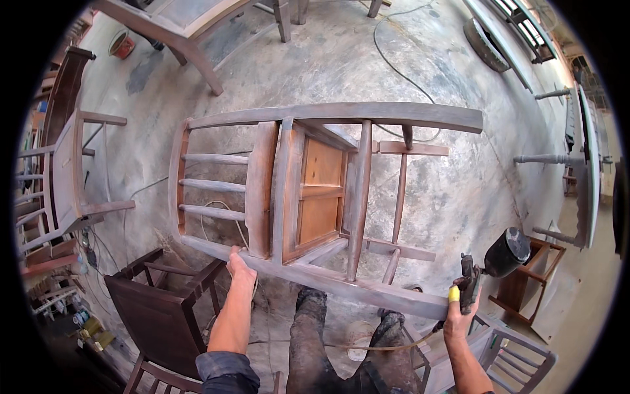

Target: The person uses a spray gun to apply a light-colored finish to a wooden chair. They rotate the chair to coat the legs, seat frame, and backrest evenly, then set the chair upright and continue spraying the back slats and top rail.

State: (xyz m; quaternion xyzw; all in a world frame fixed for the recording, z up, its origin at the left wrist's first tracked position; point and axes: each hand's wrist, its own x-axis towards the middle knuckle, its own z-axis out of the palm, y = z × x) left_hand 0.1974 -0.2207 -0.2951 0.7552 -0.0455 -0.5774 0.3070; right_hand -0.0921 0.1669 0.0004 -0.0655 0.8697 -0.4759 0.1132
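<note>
A: Starting at the far left, a grey-stained chair (65, 177) stands by the wall, and below it a dark brown chair (161, 315) sits near the person's left side.

B: And the left hand (240, 267)?

A: It's gripping the near rail of the big unfinished chair (308, 190), fingers wrapped over the edge, right where the spindled back meets the seat frame. That chair lies tipped on its side on the concrete floor (459, 197), directly ahead of the person, its orange-brown seat underside facing up.

B: So the chair spans between both hands?

A: Pretty much. The long near rail runs from the left hand down toward the right, ending just beside the right hand (459, 315), not touching it.

B: What's the right hand got?

A: It's clenched on a spray gun (489, 269), its black cup tilted up and to the right, held just off the rail's end. A thin hose (387, 347) trails from it across the person's dark trousers.

B: Farther right?

A: A small brown stool frame (535, 276) and pale turned legs (548, 159).
</note>
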